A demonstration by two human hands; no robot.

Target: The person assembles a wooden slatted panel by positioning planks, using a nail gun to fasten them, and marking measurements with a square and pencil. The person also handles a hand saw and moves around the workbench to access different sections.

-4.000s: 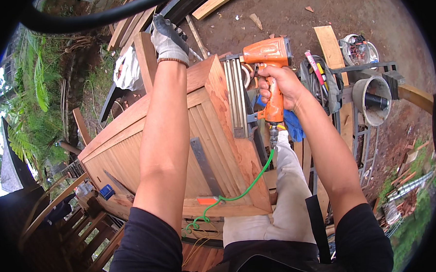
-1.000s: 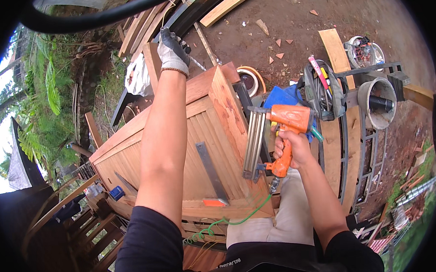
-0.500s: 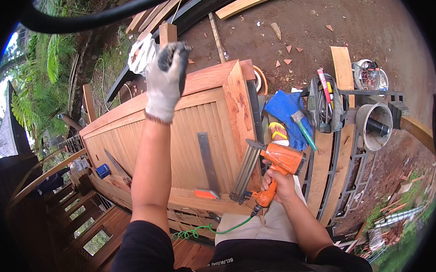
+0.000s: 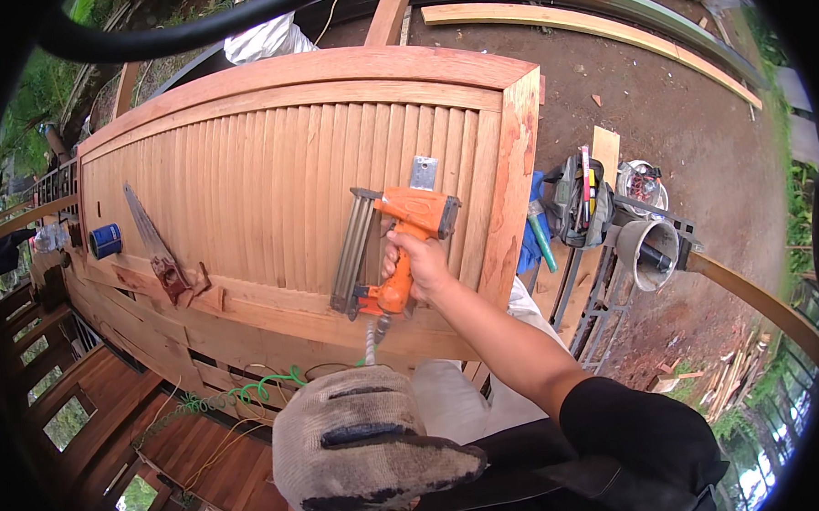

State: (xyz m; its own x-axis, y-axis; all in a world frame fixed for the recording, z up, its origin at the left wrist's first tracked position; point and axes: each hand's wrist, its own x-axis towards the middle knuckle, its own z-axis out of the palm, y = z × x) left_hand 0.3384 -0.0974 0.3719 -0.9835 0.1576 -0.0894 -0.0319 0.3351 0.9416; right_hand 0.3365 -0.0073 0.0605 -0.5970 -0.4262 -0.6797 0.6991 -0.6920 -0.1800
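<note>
My right hand [image 4: 413, 263] is bare and wrapped round the grip of an orange nail gun [image 4: 417, 209]. The tool is over the near right part of a large slatted wooden panel [image 4: 242, 190]. Behind it shows the end of a flat metal blade [image 4: 423, 173]; the rest is hidden. Close to the camera, my left hand [image 4: 363, 449] wears a grey-white knit glove with dark patches. Its fingers are curled, and their inner side is hidden. Just beyond the glove a pale spiral rod [image 4: 370, 341] sticks up beside the hose fitting; I cannot tell whether the hand holds it.
On the panel's left lie a hand saw [image 4: 153, 239] and a blue can [image 4: 105, 239]. A green coiled hose [image 4: 242, 391] hangs below the near edge. To the right are a tool bag [image 4: 576, 202], a hammer [image 4: 540, 236] and a bucket [image 4: 647, 256]. Timber [image 4: 583, 42] lies on the ground beyond.
My gloved left hand has come back from the panel's far edge to close before the camera. My right hand has carried the nail gun left and farther over the panel. The view has shifted.
</note>
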